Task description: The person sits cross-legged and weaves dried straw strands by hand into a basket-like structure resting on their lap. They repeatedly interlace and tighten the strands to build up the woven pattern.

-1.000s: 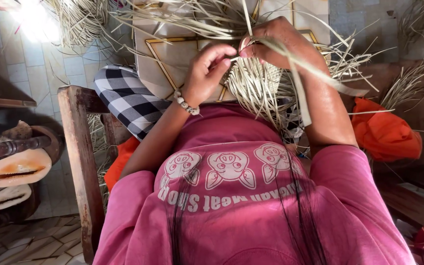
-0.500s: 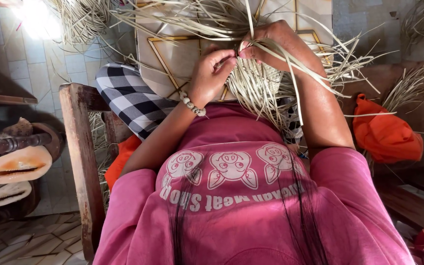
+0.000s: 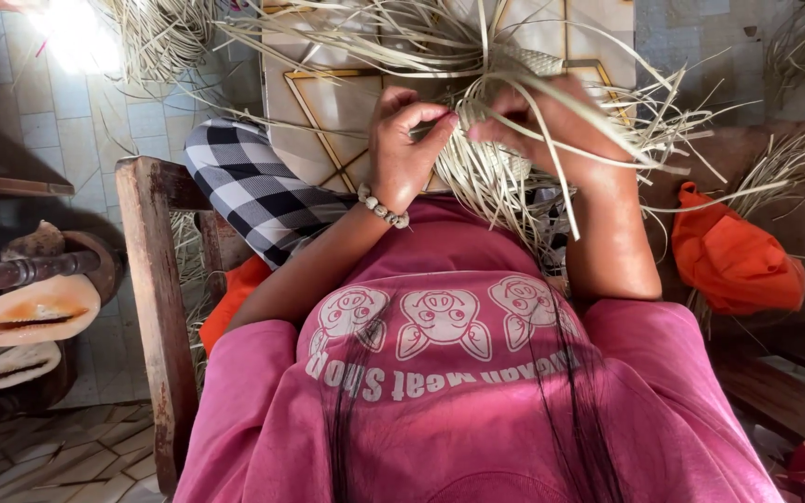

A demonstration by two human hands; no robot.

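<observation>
The left hand [image 3: 402,149] has moved in closer to the right hand [image 3: 552,126] than it was a moment ago — the two now almost meet on the bundle of pale dry straw strips [image 3: 496,168]. So the weaving looks to be going on, strip by strip. Both hands are bent at the wrist, fingers closed and pinching thin strips. The bundle sits above the lap, in front of the pink shirt [image 3: 440,373]. A black-and-white checked cloth [image 3: 253,186] lies to the left.
</observation>
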